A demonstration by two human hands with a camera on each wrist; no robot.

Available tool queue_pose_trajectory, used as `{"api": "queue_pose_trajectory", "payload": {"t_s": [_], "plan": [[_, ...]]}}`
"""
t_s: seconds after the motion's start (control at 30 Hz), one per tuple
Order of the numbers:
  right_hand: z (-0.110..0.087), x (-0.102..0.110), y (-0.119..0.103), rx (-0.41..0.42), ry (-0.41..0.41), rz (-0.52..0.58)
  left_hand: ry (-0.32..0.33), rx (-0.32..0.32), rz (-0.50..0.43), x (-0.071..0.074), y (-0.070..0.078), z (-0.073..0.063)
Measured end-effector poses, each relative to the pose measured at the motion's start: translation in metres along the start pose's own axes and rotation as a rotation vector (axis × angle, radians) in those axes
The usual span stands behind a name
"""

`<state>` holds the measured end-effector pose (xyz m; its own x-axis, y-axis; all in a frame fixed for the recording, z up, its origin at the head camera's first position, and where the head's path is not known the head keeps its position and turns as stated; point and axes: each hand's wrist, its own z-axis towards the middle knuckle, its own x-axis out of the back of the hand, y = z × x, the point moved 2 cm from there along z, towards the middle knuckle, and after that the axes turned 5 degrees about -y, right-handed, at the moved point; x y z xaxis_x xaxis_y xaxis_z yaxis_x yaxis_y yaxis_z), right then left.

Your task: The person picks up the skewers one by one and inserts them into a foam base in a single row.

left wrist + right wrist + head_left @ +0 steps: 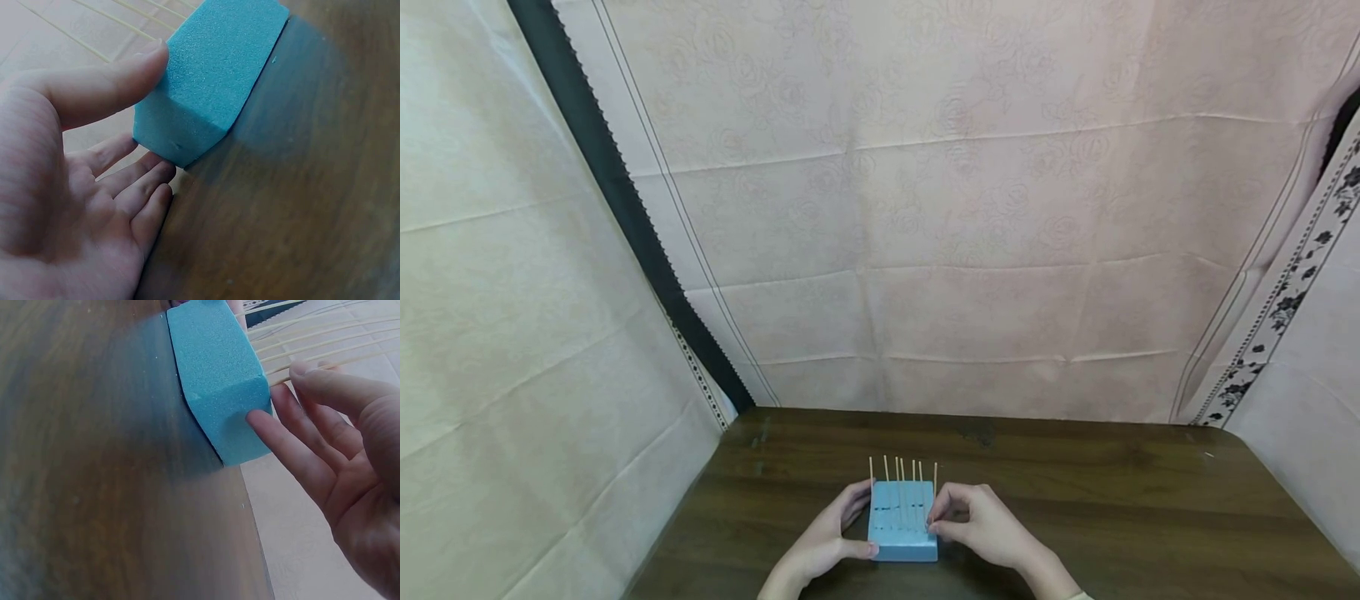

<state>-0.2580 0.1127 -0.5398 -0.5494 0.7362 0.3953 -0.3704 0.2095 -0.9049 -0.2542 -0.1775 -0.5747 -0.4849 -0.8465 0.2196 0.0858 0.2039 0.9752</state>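
Note:
A light blue foam block (907, 552) lies on the table, with several thin wooden sticks (886, 468) standing upright in its top. My left hand (827, 540) holds the block from the left side, its thumb at the near corner and its fingers along the side. In the left wrist view the thumb (119, 81) presses the block's upper edge. At the near right edge of the block, my right hand (985, 521) pinches a wooden stick (281, 381) low down, close to the foam. One fingertip of that hand touches the block's end face in the right wrist view.
The dark wooden table (1075, 483) has rounded far corners. A pale patterned cloth (970, 250) hangs behind it, with more cloth along both sides. A dark band (640, 225) runs down the left cloth seam.

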Motion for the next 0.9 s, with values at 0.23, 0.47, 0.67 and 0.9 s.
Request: {"api": "queue_pose_trajectory", "payload": {"t_s": [0.23, 0.47, 0.67, 0.9], "plan": [[0.0000, -0.0001, 0.0006, 0.007, -0.010, -0.002, -0.002, -0.003, -0.001, 0.0003, -0.0003, 0.0001], [0.0009, -0.0002, 0.0006, -0.013, -0.016, -0.002, -0.001, -0.009, 0.003, 0.0004, -0.0002, -0.0001], [0.0016, -0.0001, -0.0019, -0.028, -0.009, -0.024, 0.002, -0.008, 0.000, 0.0002, -0.0001, -0.0001], [0.0009, -0.0003, 0.0000, -0.013, 0.018, 0.012, -0.005, -0.010, 0.000, 0.0002, -0.0008, 0.0000]]}}
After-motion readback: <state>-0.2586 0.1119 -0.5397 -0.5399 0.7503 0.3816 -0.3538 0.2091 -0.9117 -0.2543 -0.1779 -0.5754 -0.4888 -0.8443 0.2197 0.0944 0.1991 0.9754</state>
